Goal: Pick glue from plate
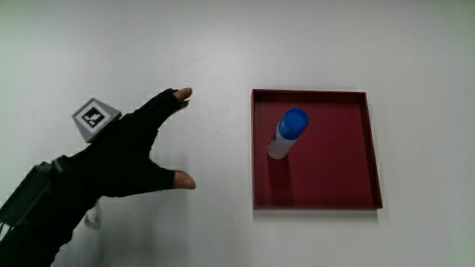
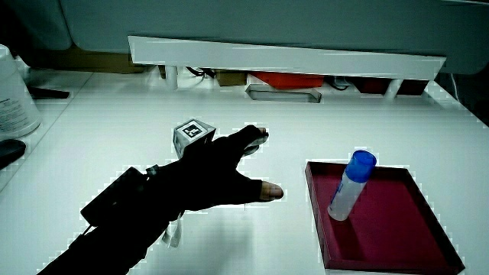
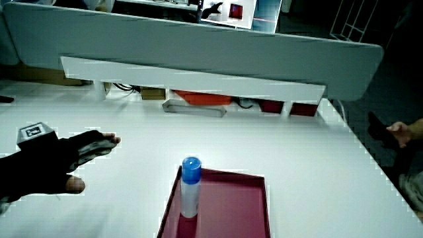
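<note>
So the hand (image 1: 122,152) is just hovering over bare table (image 1: 208,44) with fingers spread and nothing in it, while the glue stick (image 1: 286,133) stands upright in the red plate (image 1: 349,185) right beside it.

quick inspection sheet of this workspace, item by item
surface: white table, bare around the plate.
job's things: glue stick with a blue cap stands upright in the square red plate, also seen in a side view.
clutter: a white container at the table's edge in a side view.
grippers: the hand hovers over bare table beside the plate, fingers spread, holding nothing; patterned cube on its back.
cables: a dark cable runs along the forearm.
surroundings: low partition with a shelf under it holding red and pale items; what they are cannot be told.
</note>
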Action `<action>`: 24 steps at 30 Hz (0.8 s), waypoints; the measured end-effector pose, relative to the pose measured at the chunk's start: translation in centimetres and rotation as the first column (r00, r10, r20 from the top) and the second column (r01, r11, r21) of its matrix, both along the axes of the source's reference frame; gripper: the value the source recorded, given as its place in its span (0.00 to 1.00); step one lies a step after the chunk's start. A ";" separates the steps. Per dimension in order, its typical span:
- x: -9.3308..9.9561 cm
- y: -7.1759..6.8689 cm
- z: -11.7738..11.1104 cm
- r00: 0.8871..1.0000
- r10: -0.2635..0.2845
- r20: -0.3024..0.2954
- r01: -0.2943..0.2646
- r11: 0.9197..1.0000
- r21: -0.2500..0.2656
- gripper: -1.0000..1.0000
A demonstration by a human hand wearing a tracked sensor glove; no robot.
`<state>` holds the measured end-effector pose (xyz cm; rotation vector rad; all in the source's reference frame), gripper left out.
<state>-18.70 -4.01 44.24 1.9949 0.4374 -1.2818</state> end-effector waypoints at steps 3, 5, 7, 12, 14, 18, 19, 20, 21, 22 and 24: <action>1.7 -0.1 -0.3 1.000 -0.012 -0.004 0.012 0.997 -0.080 0.50; 2.6 -0.3 0.1 1.000 0.014 -0.002 -0.014 0.998 -0.055 0.50; 3.6 -0.4 0.2 1.000 0.011 -0.007 -0.011 0.996 -0.085 0.50; 5.8 -0.7 1.9 0.998 0.027 -0.054 -0.032 0.996 -0.080 0.50; 6.5 -0.8 2.6 0.998 0.031 -0.053 -0.034 0.998 -0.052 0.50; 7.6 -1.0 3.9 0.998 0.013 -0.064 -0.016 0.999 -0.043 0.50; 7.9 -1.1 4.1 0.999 0.017 -0.048 -0.019 0.998 -0.054 0.50; 8.3 -1.1 4.5 0.997 0.017 -0.074 -0.020 0.999 -0.047 0.50; 8.6 -1.1 4.5 0.998 0.019 -0.052 -0.021 0.999 -0.047 0.50; 9.0 -1.1 4.8 0.997 0.024 -0.076 -0.028 0.999 -0.045 0.50; 9.5 -1.2 5.3 0.997 0.031 -0.070 -0.033 0.999 -0.020 0.50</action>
